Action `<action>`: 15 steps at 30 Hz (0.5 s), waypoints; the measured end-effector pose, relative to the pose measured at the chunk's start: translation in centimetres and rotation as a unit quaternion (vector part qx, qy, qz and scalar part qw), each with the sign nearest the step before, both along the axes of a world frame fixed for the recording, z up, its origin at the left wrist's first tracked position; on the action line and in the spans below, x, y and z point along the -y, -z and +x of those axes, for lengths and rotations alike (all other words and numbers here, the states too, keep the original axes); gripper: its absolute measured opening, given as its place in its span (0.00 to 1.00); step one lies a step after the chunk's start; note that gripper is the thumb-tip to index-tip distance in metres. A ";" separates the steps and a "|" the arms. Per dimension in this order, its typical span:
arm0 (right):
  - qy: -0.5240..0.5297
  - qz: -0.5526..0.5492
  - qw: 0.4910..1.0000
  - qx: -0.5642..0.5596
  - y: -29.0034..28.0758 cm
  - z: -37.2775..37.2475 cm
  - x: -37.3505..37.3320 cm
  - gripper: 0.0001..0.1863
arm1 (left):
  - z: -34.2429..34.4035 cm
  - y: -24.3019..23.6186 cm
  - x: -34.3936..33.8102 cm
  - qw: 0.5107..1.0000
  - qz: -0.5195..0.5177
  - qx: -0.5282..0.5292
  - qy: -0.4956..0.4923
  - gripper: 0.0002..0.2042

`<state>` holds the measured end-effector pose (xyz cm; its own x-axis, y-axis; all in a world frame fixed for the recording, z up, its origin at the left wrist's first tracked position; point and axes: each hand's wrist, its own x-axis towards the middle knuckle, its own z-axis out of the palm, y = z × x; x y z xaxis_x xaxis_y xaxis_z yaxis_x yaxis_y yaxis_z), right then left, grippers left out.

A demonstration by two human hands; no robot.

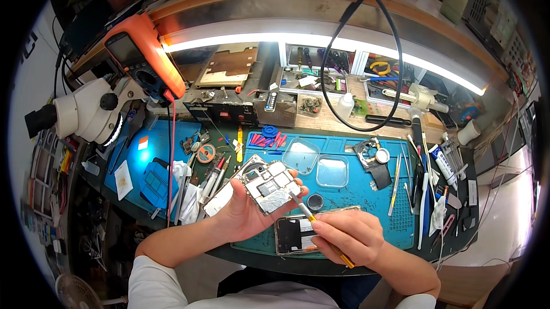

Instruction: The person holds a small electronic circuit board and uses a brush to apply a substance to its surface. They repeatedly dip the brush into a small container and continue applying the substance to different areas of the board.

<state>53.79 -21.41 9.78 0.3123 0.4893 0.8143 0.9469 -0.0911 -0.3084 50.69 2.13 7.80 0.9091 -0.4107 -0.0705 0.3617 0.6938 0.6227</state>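
Observation:
My left hand [242, 215] grips a phone circuit board [274, 201] by its edges, thumb on the near left side and fingertips at the far right. Metal shields and small parts cover its face. My right hand [354, 235] is closed round a slim yellow-handled tool [307, 211] with a silver collar. Its narrow tip meets or nearly meets the board's right edge; the exact kind of tip is too small to tell. Below my hands, a phone frame [292, 233] with a black and white inside lies on the blue mat [366, 194]. A pale phone housing [220, 201] lies beside my left hand.
Two clear plastic boxes [332, 171] and a small dark round pot [315, 202] sit beyond my hands. At left stand a microscope [86, 115] and an orange multimeter [150, 57]. Tweezers [394, 186] and other tools lie at right. A black cable loop [324, 63] hangs overhead.

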 end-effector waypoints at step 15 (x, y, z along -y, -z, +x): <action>0.001 0.005 1.000 -0.004 -0.1 0.2 0.1 0.16 | 0.0 -0.9 0.0 0.999 0.024 -0.017 -0.016 0.56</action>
